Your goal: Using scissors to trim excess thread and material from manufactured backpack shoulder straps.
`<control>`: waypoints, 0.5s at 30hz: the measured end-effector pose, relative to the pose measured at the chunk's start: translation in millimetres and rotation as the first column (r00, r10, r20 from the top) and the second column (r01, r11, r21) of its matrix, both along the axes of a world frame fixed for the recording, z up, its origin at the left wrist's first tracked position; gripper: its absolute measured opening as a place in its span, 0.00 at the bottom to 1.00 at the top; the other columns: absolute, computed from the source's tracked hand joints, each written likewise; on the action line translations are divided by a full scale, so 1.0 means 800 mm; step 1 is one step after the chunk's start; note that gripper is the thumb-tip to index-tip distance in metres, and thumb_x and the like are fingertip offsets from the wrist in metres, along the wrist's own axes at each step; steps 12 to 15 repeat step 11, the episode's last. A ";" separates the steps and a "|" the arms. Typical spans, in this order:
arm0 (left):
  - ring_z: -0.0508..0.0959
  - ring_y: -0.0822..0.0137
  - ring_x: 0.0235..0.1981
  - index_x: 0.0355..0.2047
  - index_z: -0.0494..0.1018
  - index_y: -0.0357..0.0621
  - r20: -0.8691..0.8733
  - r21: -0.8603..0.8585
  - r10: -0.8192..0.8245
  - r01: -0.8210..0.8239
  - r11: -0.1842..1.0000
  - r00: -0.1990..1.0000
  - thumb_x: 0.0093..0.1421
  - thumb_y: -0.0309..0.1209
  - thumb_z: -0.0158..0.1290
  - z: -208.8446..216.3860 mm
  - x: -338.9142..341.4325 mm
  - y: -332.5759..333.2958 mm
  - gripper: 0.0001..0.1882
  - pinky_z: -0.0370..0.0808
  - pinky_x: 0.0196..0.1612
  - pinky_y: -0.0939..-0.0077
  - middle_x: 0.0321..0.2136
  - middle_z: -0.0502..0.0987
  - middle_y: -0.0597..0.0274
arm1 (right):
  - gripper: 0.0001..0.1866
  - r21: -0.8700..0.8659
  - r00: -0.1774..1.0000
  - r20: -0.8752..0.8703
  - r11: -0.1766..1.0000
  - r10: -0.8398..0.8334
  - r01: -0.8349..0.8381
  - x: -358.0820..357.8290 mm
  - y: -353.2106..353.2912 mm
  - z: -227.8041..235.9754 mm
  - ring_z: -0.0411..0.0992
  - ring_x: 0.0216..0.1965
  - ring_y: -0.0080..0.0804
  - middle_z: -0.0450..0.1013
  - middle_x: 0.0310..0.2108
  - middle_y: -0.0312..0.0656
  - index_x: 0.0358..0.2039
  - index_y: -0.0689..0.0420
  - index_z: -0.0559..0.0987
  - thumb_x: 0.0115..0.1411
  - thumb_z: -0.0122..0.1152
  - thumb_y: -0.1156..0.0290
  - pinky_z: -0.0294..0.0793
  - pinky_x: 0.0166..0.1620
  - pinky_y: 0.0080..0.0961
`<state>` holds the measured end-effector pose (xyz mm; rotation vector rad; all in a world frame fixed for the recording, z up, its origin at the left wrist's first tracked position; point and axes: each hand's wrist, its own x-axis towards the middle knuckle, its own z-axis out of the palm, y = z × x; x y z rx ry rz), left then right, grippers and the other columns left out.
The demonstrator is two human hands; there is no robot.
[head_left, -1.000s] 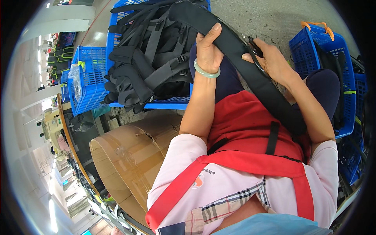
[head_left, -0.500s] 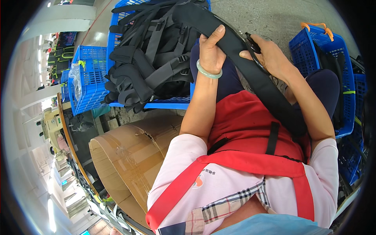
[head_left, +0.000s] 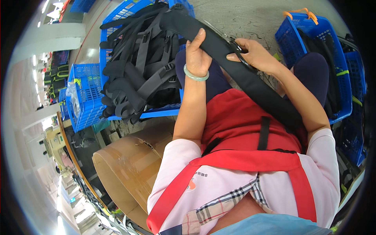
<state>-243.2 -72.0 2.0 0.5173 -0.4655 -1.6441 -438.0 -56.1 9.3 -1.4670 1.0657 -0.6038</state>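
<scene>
A long black padded strap runs slantwise across my lap, from the crate's edge at the upper middle down toward my right elbow. My left hand is closed on its far part, thumb on top and the other fingers hidden beneath. Black-handled scissors sit in my right hand, which is closed around the handles. Their thin blades lie along the strap's far edge, pointing up and left. The right thumb rests by the strap's face. Whether the blades touch the strap, I cannot tell.
A blue crate heaped with black straps stands ahead to the left. Another blue crate holding dark pieces is at the right. A large cardboard box and a smaller blue crate are on my left.
The whole view has shifted a little, so most things sit further left. Both hands keep their hold on the strap and the scissors, with little visible change between them.
</scene>
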 end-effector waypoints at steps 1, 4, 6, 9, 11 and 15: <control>0.78 0.69 0.37 0.38 0.74 0.44 -0.002 0.001 -0.016 0.016 1.000 1.000 0.60 0.23 0.54 -0.002 -0.002 0.000 0.06 0.77 0.43 0.70 0.35 0.77 0.66 | 0.25 0.009 1.000 0.003 1.000 0.013 -0.013 -0.004 0.002 -0.009 0.67 0.26 0.21 0.69 0.22 0.35 0.33 0.63 0.76 0.53 0.67 0.51 0.65 0.30 0.21; 0.77 0.69 0.38 0.38 0.75 0.46 0.059 0.011 -0.009 0.008 1.000 0.998 0.60 0.23 0.55 -0.003 -0.003 0.004 0.06 0.76 0.44 0.70 0.35 0.77 0.68 | 0.30 -0.106 1.000 0.014 0.994 -0.015 0.017 -0.006 0.014 -0.010 0.68 0.30 0.28 0.71 0.27 0.41 0.37 0.64 0.74 0.52 0.67 0.47 0.67 0.34 0.26; 0.77 0.69 0.38 0.38 0.74 0.46 0.052 0.020 -0.018 0.017 1.000 0.998 0.60 0.24 0.55 -0.001 -0.007 0.005 0.06 0.76 0.45 0.70 0.35 0.77 0.68 | 0.32 -0.193 0.998 0.028 0.979 -0.061 0.065 -0.012 0.017 -0.006 0.69 0.32 0.30 0.71 0.29 0.44 0.38 0.64 0.73 0.51 0.67 0.45 0.68 0.36 0.29; 0.77 0.69 0.39 0.39 0.74 0.46 0.038 0.012 -0.036 0.035 0.999 0.999 0.60 0.24 0.55 -0.002 -0.015 0.002 0.07 0.75 0.46 0.70 0.36 0.77 0.68 | 0.36 -0.144 0.985 -0.174 0.990 -0.016 -0.009 -0.027 0.010 -0.006 0.69 0.36 0.37 0.72 0.34 0.49 0.43 0.64 0.71 0.51 0.66 0.42 0.68 0.42 0.32; 0.77 0.67 0.41 0.44 0.73 0.45 0.023 -0.020 -0.052 0.052 0.998 0.998 0.61 0.25 0.54 -0.005 -0.023 0.001 0.11 0.75 0.47 0.69 0.38 0.77 0.66 | 0.44 -0.163 0.979 -0.196 0.983 0.050 -0.083 -0.032 0.011 -0.004 0.69 0.42 0.37 0.71 0.42 0.50 0.55 0.66 0.65 0.52 0.63 0.40 0.67 0.47 0.30; 0.77 0.67 0.41 0.44 0.73 0.45 0.023 -0.020 -0.052 0.052 0.998 0.998 0.61 0.25 0.54 -0.005 -0.023 0.001 0.11 0.75 0.47 0.69 0.38 0.77 0.66 | 0.44 -0.163 0.979 -0.196 0.983 0.050 -0.083 -0.032 0.011 -0.004 0.69 0.42 0.37 0.71 0.42 0.50 0.55 0.66 0.65 0.52 0.63 0.40 0.67 0.47 0.30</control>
